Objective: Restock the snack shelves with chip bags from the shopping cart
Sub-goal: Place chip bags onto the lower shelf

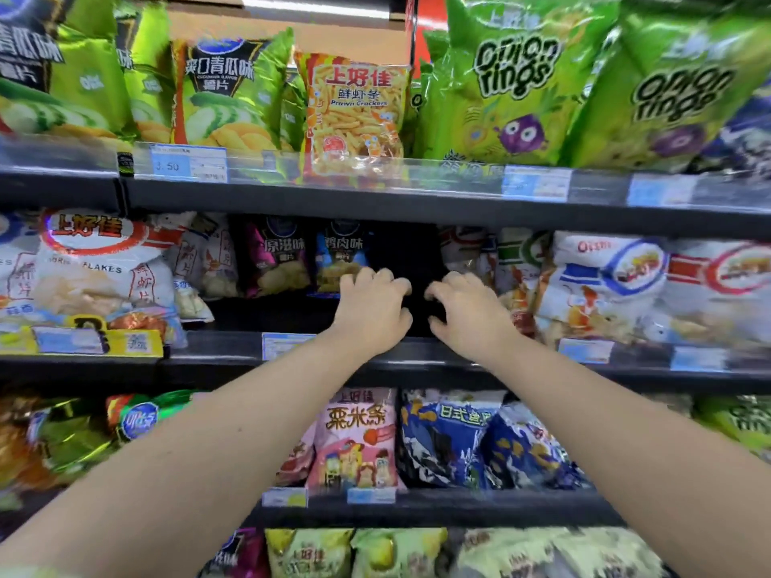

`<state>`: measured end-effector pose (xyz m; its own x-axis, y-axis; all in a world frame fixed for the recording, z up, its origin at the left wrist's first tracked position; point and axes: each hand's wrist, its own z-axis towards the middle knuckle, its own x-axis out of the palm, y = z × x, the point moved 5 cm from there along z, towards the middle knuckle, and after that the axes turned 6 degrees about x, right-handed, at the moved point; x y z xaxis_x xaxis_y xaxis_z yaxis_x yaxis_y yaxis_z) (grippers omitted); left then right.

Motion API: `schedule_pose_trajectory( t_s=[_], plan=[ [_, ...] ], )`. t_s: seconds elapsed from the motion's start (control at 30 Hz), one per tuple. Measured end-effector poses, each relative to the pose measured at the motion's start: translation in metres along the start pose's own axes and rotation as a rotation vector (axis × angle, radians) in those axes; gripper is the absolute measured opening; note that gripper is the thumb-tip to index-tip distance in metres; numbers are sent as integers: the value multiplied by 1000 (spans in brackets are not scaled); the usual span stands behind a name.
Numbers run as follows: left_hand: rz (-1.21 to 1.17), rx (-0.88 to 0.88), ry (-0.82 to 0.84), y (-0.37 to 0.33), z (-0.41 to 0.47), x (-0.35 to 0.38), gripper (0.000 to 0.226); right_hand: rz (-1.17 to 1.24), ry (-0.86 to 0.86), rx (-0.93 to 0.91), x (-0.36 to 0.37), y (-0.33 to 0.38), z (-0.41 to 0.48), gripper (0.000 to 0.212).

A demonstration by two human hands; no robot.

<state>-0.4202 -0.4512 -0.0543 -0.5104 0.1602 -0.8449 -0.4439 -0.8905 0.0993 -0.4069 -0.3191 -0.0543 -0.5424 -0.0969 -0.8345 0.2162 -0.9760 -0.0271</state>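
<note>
Item: chip bag for restocking. None shows plainly in my grip. The space between my two sets of fingers is black, and I cannot tell whether a dark bag sits there or only shadow. The shopping cart is out of view.

Left fingers: curled, reaching into the shelf. Right fingers: curled likewise, facing the left ones and close to them. Whether either set is grasping or released, I cannot tell.

Dark gap: directly beyond both sets of fingers, the one unfilled slot in this row.

Blue chip bag: upright, just beyond my left fingers. Purple chip bag: further left, beside the blue one.

White-and-red bags: just right of my right fingers.

Middle shelf: its front edge lies under my wrists.

Prawn cracker bag: one shelf above my fingers.

Step, by my reckoning: filling or straightening stock at the gap. The next move calls for a bag stood upright in that slot, face forward, without toppling the blue bag.
</note>
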Motion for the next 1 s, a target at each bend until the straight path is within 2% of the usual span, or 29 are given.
schedule_pose_trajectory(
  t_s=[0.1,0.23,0.43,0.6,0.73,1.0],
  plan=[
    [11,82,-34,-36,-16,-2,35,-66,-3,53,-11,-11,-42,35],
    [-68,172,-31,-93,-47,11,33,-95,30,233,-15,-36,-117,36],
    [-222,355,108,-204,-104,35,32,-212,166,455,-20,-70,-251,39],
    [-285,570,194,-325,-145,42,33,-305,232,649,-50,-113,-362,24],
    [-320,739,192,-431,-182,38,26,-411,276,887,-82,-152,-461,18],
    [-434,1077,203,-656,-272,14,27,-454,305,1332,-160,-232,-674,30]
  ],
)
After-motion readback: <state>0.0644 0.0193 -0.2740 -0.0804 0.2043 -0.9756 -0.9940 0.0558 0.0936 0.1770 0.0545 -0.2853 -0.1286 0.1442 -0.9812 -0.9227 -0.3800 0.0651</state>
